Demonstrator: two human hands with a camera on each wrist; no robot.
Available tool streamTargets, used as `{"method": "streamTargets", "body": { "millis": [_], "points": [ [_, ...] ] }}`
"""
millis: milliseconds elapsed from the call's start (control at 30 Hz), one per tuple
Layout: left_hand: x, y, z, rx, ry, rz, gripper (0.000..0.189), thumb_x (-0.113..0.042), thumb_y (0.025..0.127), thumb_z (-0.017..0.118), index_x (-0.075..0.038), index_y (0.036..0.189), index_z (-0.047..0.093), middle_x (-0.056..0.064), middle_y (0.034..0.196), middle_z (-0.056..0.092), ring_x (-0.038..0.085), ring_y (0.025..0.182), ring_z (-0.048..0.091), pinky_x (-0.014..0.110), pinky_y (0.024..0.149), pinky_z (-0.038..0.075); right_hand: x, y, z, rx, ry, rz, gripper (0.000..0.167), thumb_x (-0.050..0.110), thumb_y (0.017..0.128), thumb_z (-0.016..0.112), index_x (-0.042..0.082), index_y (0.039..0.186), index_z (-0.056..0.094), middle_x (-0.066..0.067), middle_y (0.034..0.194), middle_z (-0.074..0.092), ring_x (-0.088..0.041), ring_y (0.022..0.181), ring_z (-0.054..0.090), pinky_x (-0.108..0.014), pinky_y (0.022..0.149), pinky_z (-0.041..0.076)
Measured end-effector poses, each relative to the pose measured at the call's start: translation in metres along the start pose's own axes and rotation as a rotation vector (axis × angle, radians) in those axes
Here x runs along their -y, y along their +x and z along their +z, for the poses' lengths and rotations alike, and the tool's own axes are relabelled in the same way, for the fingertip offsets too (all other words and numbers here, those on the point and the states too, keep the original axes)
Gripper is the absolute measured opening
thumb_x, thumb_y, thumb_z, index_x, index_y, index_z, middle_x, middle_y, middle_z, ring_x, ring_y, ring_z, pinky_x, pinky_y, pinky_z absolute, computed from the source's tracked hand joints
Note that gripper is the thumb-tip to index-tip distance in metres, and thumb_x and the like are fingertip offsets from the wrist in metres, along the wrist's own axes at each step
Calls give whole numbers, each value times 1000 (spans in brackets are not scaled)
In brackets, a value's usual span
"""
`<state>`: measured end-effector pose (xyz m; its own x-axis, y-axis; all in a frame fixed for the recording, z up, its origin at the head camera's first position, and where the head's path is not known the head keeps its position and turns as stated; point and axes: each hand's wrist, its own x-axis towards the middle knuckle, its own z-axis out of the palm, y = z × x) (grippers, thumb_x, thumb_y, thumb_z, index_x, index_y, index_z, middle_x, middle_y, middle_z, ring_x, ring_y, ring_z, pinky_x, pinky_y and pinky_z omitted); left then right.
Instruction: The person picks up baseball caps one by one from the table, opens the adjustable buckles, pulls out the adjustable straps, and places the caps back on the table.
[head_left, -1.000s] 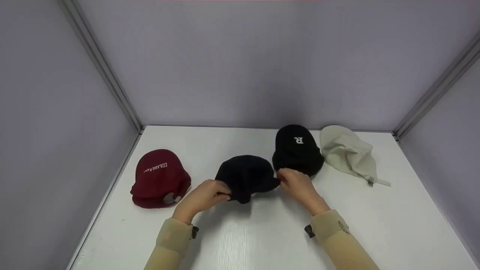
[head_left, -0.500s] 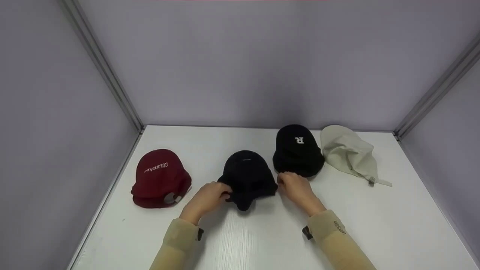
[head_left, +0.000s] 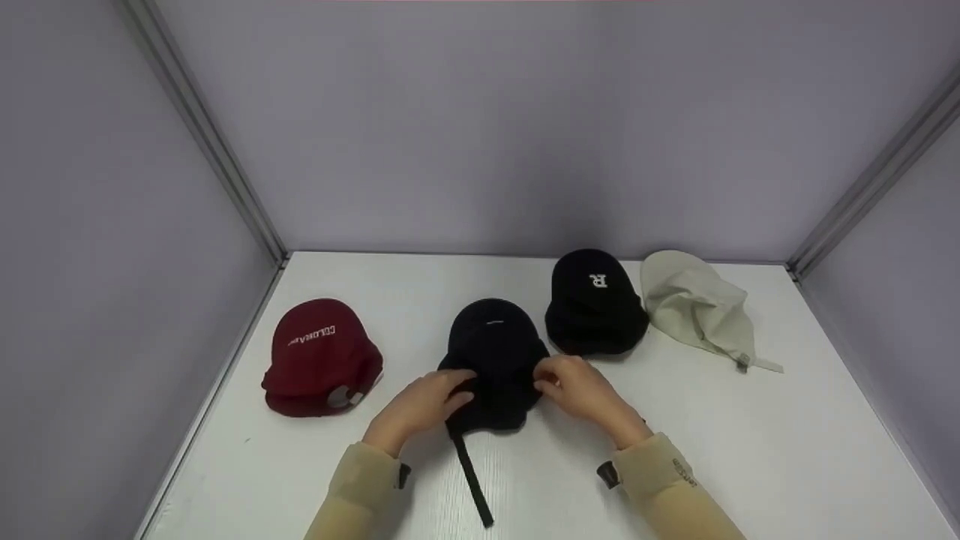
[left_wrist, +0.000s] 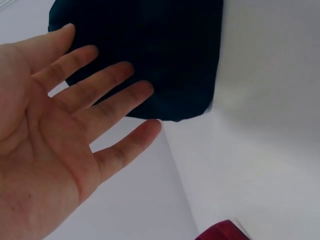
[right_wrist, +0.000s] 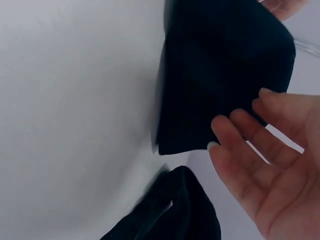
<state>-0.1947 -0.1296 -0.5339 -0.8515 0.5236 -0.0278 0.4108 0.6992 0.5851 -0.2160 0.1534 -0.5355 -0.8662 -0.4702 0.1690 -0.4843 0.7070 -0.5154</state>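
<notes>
Lying on the white table (head_left: 750,450) between the red cap (head_left: 319,356) and the black R cap (head_left: 589,315), there's our dark cap (head_left: 495,345)! Our left hand (head_left: 424,401), fingers spread wide, touches one side, gripping nothing; our right hand (head_left: 581,388), its fingers loosely bent, seemingly just touches the opposite edge.
</notes>
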Motion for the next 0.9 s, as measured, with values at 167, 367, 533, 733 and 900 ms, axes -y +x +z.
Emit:
{"method": "streamTargets", "body": {
  "millis": [167, 367, 533, 733, 900],
  "points": [
    [-1, 1, 4, 22, -14, -29, 50, -36, 102, 53, -6, 142, 50, 10, 141, 52, 27, 131, 47, 44, 107, 37, 7, -2, 5, 31, 100, -70, 11, 9, 90, 71, 6, 100, 70, -3, 97, 67, -15, 86, 64, -33, 76, 54],
    [1, 7, 8, 7, -19, -56, 60, -47, 101, 51, -7, 146, 45, 10, 147, 46, 27, 135, 42, 45, 109, 35, 8, 1, 13, 31, 101, -54, 25, 15, 93, 69, 6, 116, 65, -4, 110, 63, -18, 96, 63, -35, 83, 53],
    [4, 18, 9, -3, -27, -95, 66, -52, 100, 48, -9, 149, 41, 10, 151, 41, 29, 137, 39, 47, 109, 33, 8, 8, 16, 38, 89, -2, 33, 19, 95, 67, 7, 125, 60, -6, 119, 60, -22, 105, 60, -40, 90, 50],
    [11, 36, 6, 6, -79, -158, 70, -56, 101, 42, -10, 153, 33, 10, 155, 34, 29, 141, 32, 48, 112, 27, 5, 20, 16, 69, 94, 40, 45, 23, 97, 64, 8, 137, 53, -10, 134, 55, -28, 121, 54, -45, 100, 43],
    [17, 52, 4, 5, -109, -201, 74, -58, 100, 42, -10, 155, 28, 12, 156, 30, 29, 143, 28, 47, 114, 24, 3, 28, 16, 131, 71, 73, 55, 29, 97, 63, 14, 146, 45, -13, 143, 48, -33, 131, 45, -50, 106, 36]
  ]
}}
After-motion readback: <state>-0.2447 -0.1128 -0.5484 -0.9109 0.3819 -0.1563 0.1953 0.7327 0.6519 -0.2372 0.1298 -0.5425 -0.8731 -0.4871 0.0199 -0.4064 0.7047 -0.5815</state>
